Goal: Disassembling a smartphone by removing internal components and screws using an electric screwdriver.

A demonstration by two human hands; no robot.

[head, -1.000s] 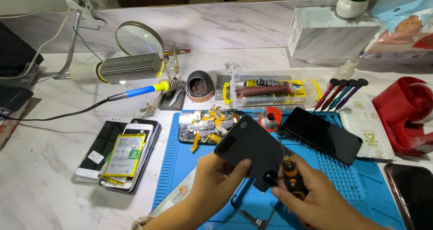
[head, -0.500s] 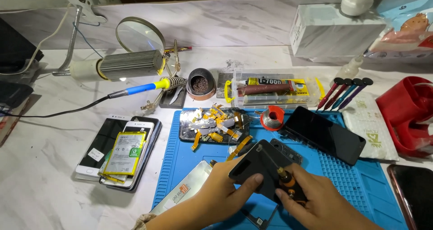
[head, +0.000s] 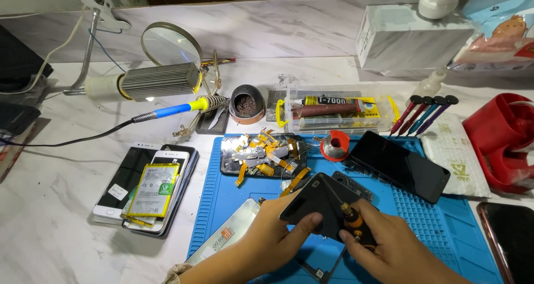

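My left hand [head: 272, 234] grips a dark phone body [head: 320, 203] by its lower left edge and holds it tilted over the blue work mat [head: 428, 228]. My right hand [head: 389, 248] is closed on a small screwdriver [head: 350, 220] with an orange and black handle, its tip against the back of the phone body. Under my hands lies a dark frame part [head: 320, 264], partly hidden.
A dark tray of orange flex parts [head: 264, 153], a solder spool [head: 335, 146] and a black phone [head: 399, 164] lie on the mat. A stack of phones with a battery [head: 150, 186] lies left. A soldering iron [head: 172, 109], magnifier lamp [head: 167, 47], clear parts box [head: 334, 109], screwdrivers [head: 423, 112] and a red object [head: 503, 139] ring the mat.
The phone body has come down from a raised, upright tilt to lie lower over the mat. My right hand has brought the screwdriver onto its back.
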